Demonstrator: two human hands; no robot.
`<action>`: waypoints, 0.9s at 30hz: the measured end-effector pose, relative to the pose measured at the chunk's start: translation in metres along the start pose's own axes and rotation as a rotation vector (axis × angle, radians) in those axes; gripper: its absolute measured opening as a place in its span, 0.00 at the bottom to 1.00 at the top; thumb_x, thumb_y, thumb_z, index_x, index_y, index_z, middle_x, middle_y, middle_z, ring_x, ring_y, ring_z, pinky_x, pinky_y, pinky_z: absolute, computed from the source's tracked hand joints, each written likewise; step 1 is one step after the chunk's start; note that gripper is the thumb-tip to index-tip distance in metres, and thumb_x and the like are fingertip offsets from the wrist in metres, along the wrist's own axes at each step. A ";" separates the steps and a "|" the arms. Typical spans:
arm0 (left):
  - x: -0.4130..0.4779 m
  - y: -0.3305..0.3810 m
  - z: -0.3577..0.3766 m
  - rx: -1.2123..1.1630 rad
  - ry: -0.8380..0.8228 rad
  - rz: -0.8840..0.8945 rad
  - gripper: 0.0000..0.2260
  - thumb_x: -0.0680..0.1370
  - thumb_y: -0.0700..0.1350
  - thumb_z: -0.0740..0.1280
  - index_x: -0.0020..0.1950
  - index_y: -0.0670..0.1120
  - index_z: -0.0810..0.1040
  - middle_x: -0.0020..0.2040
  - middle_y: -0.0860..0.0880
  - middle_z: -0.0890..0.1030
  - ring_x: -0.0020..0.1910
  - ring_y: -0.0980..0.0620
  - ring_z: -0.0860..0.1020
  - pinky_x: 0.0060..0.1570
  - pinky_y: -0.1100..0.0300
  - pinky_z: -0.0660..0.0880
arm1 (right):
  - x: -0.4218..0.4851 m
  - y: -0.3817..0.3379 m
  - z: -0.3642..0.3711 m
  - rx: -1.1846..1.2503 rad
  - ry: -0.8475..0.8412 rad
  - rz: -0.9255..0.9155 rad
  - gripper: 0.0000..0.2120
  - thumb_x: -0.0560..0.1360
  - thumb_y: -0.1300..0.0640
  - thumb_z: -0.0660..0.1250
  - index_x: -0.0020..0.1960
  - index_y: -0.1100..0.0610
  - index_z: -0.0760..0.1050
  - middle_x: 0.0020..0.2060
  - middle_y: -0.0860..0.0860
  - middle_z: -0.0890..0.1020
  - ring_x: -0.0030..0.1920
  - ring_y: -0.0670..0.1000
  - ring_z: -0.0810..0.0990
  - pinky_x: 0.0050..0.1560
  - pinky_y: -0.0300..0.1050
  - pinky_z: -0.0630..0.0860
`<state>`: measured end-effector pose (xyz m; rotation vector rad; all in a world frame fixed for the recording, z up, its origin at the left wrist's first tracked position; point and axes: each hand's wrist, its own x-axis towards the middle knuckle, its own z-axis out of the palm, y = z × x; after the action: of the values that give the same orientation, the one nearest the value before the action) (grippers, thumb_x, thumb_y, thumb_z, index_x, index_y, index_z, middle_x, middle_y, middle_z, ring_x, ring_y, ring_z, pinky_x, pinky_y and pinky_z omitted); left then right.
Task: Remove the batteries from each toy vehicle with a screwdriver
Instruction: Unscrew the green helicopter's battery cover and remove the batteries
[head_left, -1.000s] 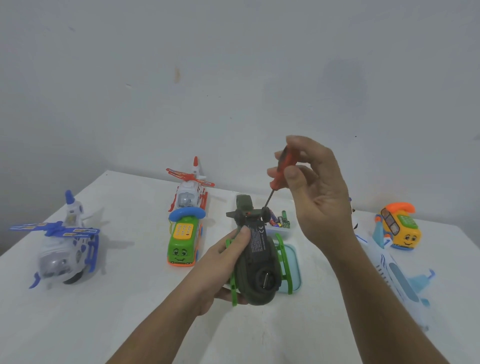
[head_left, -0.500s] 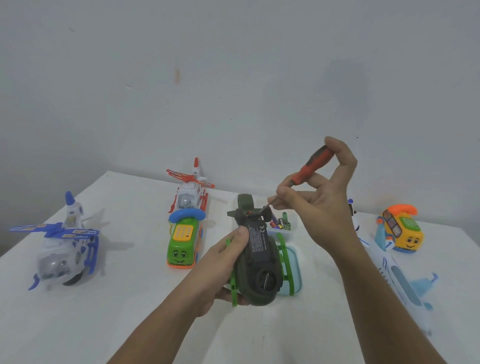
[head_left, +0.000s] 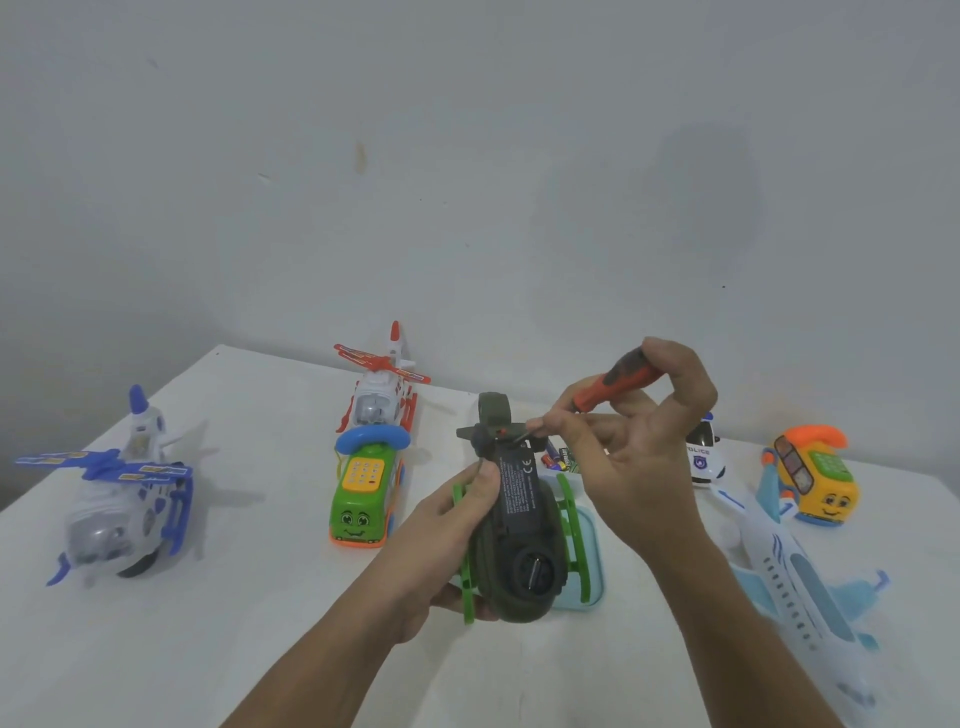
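The left hand (head_left: 447, 525) still grips the upturned green helicopter (head_left: 519, 545), while the right hand (head_left: 639, 467), clasping the screwdriver (head_left: 623, 376) now tilted back, pinches at the helicopter's tail end.

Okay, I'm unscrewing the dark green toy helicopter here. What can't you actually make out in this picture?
Head view only:
1. The screwdriver tip: partly behind fingers of the right hand, dark on dark; seated in a screw or not, unclear.
2. Label on the green helicopter, held by the left hand: print too small.
3. The batteries: mostly behind the right hand.
4. The white plane: nose blurred at the corner.
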<state>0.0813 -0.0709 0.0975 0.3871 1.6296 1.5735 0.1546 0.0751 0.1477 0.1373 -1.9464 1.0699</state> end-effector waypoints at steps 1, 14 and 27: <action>0.001 0.000 0.000 0.000 0.008 0.006 0.21 0.73 0.67 0.59 0.61 0.61 0.77 0.48 0.50 0.86 0.45 0.47 0.86 0.40 0.46 0.83 | 0.000 0.001 -0.001 -0.010 -0.011 -0.015 0.37 0.71 0.79 0.66 0.59 0.41 0.57 0.43 0.39 0.76 0.36 0.48 0.83 0.38 0.56 0.83; 0.005 0.002 0.017 0.022 0.053 -0.012 0.20 0.72 0.68 0.60 0.59 0.63 0.77 0.44 0.53 0.87 0.41 0.47 0.86 0.40 0.46 0.83 | 0.049 0.003 -0.030 0.099 -0.275 0.495 0.39 0.75 0.73 0.65 0.65 0.36 0.53 0.42 0.61 0.75 0.32 0.62 0.84 0.42 0.52 0.83; 0.004 0.006 0.031 -0.052 0.043 -0.028 0.21 0.69 0.67 0.64 0.57 0.61 0.79 0.47 0.50 0.87 0.44 0.48 0.86 0.39 0.49 0.83 | 0.016 -0.017 -0.052 0.283 -0.045 0.450 0.39 0.74 0.76 0.64 0.66 0.39 0.54 0.34 0.51 0.77 0.31 0.59 0.83 0.44 0.56 0.83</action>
<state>0.0997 -0.0456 0.1055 0.3033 1.6166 1.6093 0.1864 0.1069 0.1830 -0.1311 -1.9024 1.6491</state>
